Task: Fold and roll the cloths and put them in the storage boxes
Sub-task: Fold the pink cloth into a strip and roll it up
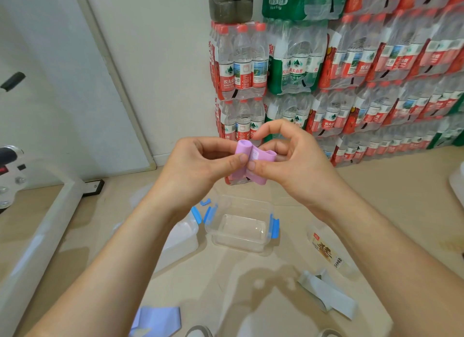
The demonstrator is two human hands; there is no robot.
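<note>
Floor, near edge: a light-blue cloth (158,318) and a grey cloth (329,299), lying well apart. Beyond them is a clear storage box (251,246), open, with blue clips; a second box (180,238) sits just left of it. Raised above the open box, left hand (198,166) and right hand (293,166) pinch a part-rolled pink cloth (262,157) between thumbs and fingers. Rear: stacked bottled-water packs (351,73).

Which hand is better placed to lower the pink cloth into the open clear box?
Probably the left hand: it grips the rolled part of the pink cloth, while the right hand only pinches its loose tail. The clear box lies below both hands.
</note>
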